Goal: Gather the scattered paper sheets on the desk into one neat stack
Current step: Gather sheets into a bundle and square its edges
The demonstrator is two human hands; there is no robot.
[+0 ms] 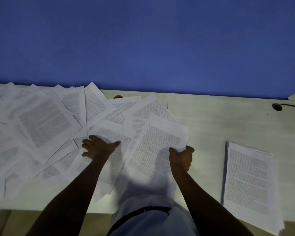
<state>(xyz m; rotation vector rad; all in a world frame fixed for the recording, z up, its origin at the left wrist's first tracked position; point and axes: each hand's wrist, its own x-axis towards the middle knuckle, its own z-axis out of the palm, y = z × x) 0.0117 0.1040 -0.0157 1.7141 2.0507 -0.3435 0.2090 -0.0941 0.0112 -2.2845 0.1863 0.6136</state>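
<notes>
Several printed paper sheets [41,126] lie scattered and overlapping across the left half of the pale desk [220,120]. My left hand [99,147] rests with spread fingers on a sheet [112,133] near the middle. My right hand [181,157] pinches the right edge of a small bunch of sheets [155,147], lifted slightly off the desk. A squared stack of printed sheets [250,184] lies on the right, near the desk's front edge and apart from both hands.
A blue partition wall [143,40] stands along the desk's far edge. Two cable holes [277,106] [118,96] are in the desktop; a dark cable [293,106] runs from the right one. The desk's front edge is at my waist.
</notes>
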